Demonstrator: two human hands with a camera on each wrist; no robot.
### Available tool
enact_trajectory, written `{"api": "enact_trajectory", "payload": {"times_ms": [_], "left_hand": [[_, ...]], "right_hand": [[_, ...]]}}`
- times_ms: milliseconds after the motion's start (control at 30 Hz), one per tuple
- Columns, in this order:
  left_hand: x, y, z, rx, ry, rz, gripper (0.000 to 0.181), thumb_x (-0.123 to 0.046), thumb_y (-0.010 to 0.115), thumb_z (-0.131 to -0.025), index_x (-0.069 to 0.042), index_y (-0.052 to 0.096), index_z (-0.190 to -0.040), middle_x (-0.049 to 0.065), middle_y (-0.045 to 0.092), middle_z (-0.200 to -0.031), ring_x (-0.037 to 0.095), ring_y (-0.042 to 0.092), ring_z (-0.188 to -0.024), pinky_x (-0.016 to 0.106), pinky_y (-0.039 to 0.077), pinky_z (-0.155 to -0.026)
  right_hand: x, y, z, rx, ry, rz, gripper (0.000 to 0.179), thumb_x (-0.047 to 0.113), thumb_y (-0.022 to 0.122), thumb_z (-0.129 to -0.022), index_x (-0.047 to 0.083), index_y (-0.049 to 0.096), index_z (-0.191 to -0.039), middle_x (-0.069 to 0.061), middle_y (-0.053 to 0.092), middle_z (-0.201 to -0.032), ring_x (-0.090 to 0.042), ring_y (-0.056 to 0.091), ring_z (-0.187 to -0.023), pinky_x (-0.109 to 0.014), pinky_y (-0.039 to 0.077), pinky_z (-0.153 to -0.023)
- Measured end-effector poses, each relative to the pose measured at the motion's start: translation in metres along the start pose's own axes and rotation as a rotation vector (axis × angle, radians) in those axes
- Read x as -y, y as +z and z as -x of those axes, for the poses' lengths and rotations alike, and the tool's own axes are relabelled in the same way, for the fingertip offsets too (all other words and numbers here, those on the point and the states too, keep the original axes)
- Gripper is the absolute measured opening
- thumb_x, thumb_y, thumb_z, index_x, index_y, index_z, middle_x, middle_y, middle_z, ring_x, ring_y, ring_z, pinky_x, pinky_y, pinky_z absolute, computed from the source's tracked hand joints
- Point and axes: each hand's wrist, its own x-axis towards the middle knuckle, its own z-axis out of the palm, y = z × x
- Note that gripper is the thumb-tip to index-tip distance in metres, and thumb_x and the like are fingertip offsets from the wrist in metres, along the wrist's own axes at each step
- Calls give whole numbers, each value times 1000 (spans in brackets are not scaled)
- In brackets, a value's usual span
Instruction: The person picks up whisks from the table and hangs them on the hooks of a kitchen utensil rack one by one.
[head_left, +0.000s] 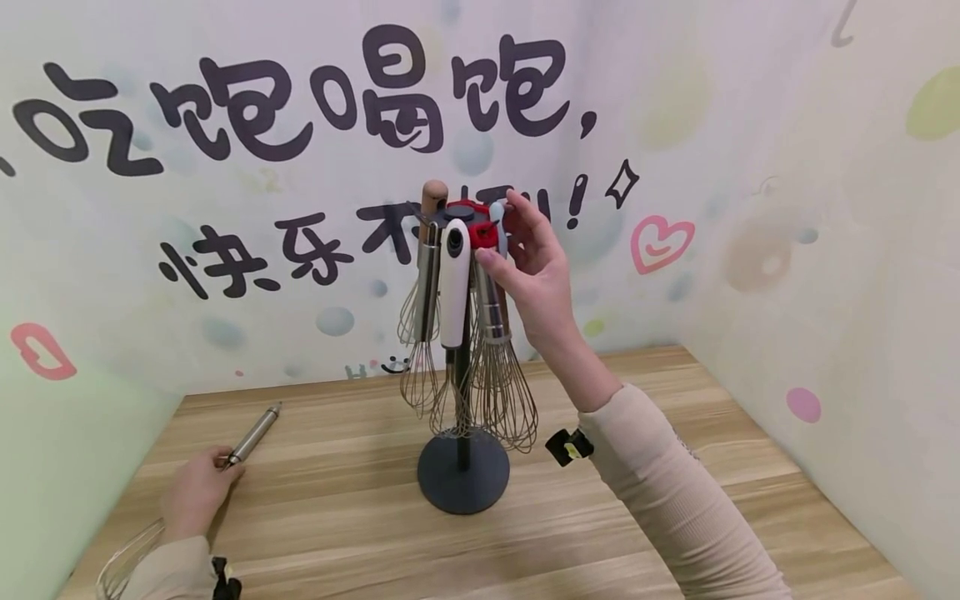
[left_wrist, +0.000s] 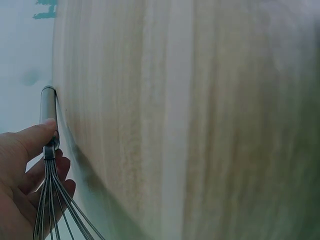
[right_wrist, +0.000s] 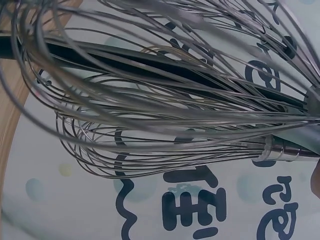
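Observation:
My left hand grips a steel wire whisk low over the left part of the table. Its thumb and fingers close on the neck, with the wires trailing toward the wrist. The right hand is raised at the top of a black whisk stand, its fingers curved and spread. There, the thumb tip lies by a red handle end, while the fingers are beside a light blue handle end. Several whisks hang around the stand, including one with a white handle and one with a wooden handle.
The stand's round base rests on a wood-grain table. Behind it is a printed backdrop with large dark characters. In the right wrist view, hanging whisk wires fill much of the picture around the black pole.

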Motion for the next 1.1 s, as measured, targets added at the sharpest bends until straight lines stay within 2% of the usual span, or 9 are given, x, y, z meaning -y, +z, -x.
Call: {"api": "enact_trajectory", "payload": {"times_ms": [100, 233, 567, 700, 900, 1100], "left_hand": [[-1, 1, 1, -23, 0, -9, 42, -19, 61, -90, 10, 53, -120, 32, 61, -111, 34, 63, -80, 29, 42, -53], [-2, 3, 2, -42, -16, -21, 37, -17, 58, -92, 10, 54, -117, 31, 62, -107, 28, 61, -74, 28, 39, -51], [-1, 2, 3, -50, -35, -11, 37, -16, 55, -91, 10, 55, -117, 30, 62, -109, 33, 63, -80, 28, 39, -51], [0, 1, 3, -53, -47, -10, 38, -18, 54, -92, 8, 54, -120, 30, 61, -115, 39, 63, -86, 29, 40, -52], [-5, -2, 5, -80, -59, 14, 39, -20, 52, -93, 6, 54, -122, 31, 57, -122, 45, 61, -94, 32, 41, -53], [-11, -6, 8, -95, -64, 44, 40, -20, 51, -94, 6, 51, -125, 32, 54, -125, 43, 60, -93, 31, 40, -53]], "right_hand": [[0, 0, 0, 3, -3, -4, 62, -9, 60, -81, -1, 41, -139, -1, 55, -119, -10, 51, -104, -21, 43, -92], [0, 1, -1, 19, -8, -15, 64, -11, 60, -79, -1, 40, -140, -1, 54, -120, -10, 51, -107, -21, 43, -93], [1, 0, -2, 31, -2, -24, 64, -11, 60, -80, -1, 39, -140, 0, 54, -120, -10, 51, -108, -20, 43, -94], [3, 0, -2, 32, 2, -20, 64, -11, 60, -80, -2, 39, -140, 1, 54, -118, -11, 51, -107, -19, 43, -93], [3, -3, -2, 31, 13, 4, 62, -10, 59, -81, -4, 39, -139, 1, 53, -118, -10, 50, -107, -18, 42, -95], [3, -4, -2, 29, 17, 11, 62, -8, 60, -81, -4, 39, -139, 0, 53, -119, -10, 50, -108, -20, 42, -96]]}}
